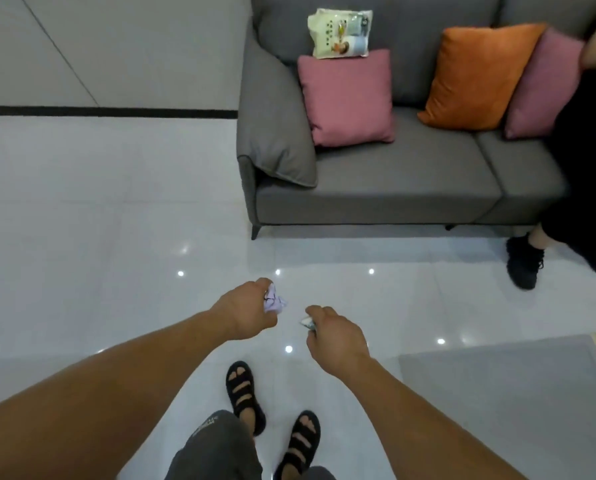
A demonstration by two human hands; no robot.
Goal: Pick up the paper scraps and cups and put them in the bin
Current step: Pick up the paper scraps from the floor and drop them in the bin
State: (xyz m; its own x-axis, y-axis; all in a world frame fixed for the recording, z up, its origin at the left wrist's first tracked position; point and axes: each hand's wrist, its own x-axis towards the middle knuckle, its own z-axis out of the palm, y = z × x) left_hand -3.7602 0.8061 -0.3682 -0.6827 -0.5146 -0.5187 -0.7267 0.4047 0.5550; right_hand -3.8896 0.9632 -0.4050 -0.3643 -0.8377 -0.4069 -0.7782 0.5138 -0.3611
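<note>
1. A crumpled pale lilac paper scrap (274, 299) sits just below the middle of the frame, sticking out of the left hand (244, 308), whose fingers are curled tightly round it
2. Just to its right, and apart from it, a small crumpled whitish paper scrap (307, 323) peeps from the right hand (334, 336), whose curled fingers and thumb pinch it
3. Both bare forearms reach in from the lower corners, held above a glossy white tiled floor (116, 220) dotted with light reflections
4. At bottom centre stand two feet in black strapped sandals (244, 396)
5. A flat grey rug (497, 393) lies in the lower right
6. A grey fabric sofa (376, 181) fills the upper right; on its seat lean a pink square cushion (348, 98), an orange cushion (476, 74) and a second pink cushion (542, 88), and a printed plastic packet (341, 32) rests against the backrest
7. At the right edge another person in black sits on the sofa, one black shoe (523, 261) on the floor
</note>
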